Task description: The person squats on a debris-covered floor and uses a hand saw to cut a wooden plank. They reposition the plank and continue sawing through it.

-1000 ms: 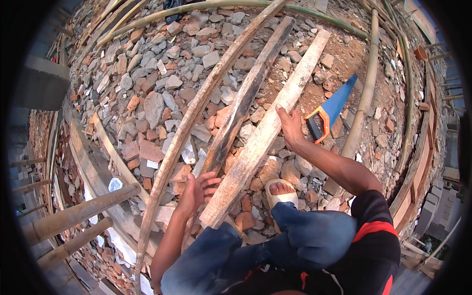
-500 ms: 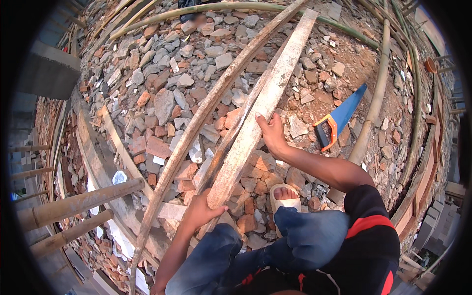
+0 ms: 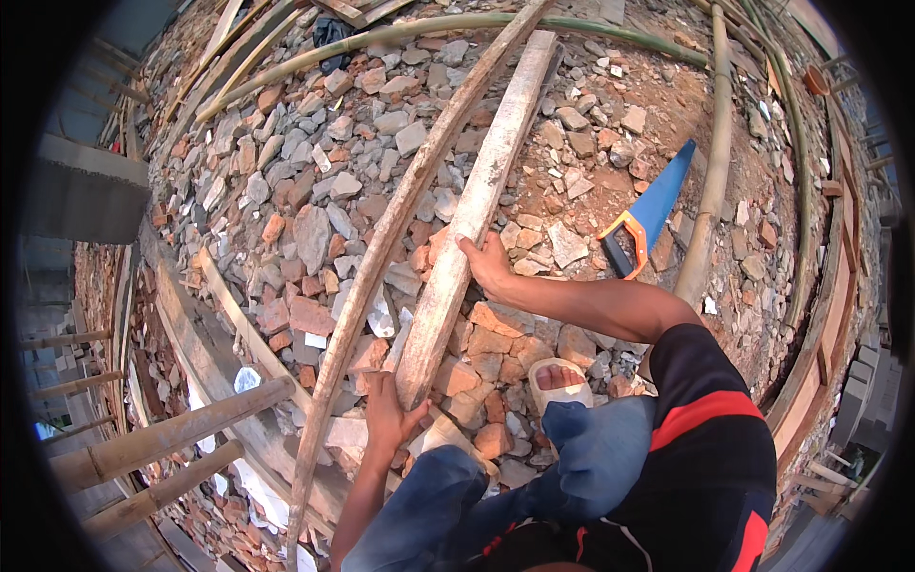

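Note:
A long pale wooden plank (image 3: 488, 172) slants away from me over the rubble, its near end close to my knees. My left hand (image 3: 389, 416) grips that near end, with the thumb at the right and the fingers at the left side. Farther along, my right hand (image 3: 488, 264) clasps the right edge, thumb lying on the upper face. Left of the plank runs a longer, narrower wooden pole (image 3: 400, 205). On the ground to the right lies a hand saw (image 3: 660, 202) with a blue blade and an orange and black handle; neither hand touches it.
Broken bricks and stones (image 3: 310, 229) cover the ground. A bamboo pole (image 3: 710, 181) lies right of the saw, and a green one (image 3: 410, 30) crosses the far side. Bamboo poles (image 3: 172, 434) jut in from the left, near a grey concrete block (image 3: 91, 195). My sandalled foot (image 3: 559, 379) rests on rubble.
The plank has shifted left and rolled slightly, now lying nearer the narrow pole. Both hands moved with it, still holding on. The view has shifted a little too.

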Available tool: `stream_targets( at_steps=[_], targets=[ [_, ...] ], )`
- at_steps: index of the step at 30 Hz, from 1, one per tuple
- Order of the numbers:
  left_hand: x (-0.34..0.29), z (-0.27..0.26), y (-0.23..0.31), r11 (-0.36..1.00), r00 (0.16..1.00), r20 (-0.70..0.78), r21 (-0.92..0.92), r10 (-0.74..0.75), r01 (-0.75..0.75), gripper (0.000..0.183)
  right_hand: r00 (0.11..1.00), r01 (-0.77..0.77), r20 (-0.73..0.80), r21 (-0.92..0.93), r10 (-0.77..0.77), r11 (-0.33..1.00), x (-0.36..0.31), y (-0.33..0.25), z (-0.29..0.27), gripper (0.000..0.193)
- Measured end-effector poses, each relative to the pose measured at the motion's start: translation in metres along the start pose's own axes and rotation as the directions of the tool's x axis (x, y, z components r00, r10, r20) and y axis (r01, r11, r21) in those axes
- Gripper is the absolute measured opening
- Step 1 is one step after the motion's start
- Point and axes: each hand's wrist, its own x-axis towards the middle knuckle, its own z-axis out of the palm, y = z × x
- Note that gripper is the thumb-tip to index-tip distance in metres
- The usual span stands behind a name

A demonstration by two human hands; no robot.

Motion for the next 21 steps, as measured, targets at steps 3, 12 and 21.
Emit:
stream_targets(
  at_steps=[3,12,21],
  targets=[
    [0.008,-0.002,-0.011,0.996,0.999,-0.034,-0.092,-0.008,0.005,0.08,1.0,0.006,-0.027,0.016,-0.006,1.0,0.003,-0.003,0.002,0.058],
    [0.027,-0.01,-0.02,0.999,0.999,-0.021,-0.048,-0.026,0.025,0.069,0.977,-0.161,0.1,-0.22,0.187,0.962,0.01,-0.045,-0.01,0.055],
    [0.035,-0.009,-0.015,0.987,0.988,0.067,-0.079,-0.138,0.143,0.071,0.963,-0.148,0.19,-0.224,0.192,0.963,-0.004,-0.058,-0.025,0.06]
  ],
)
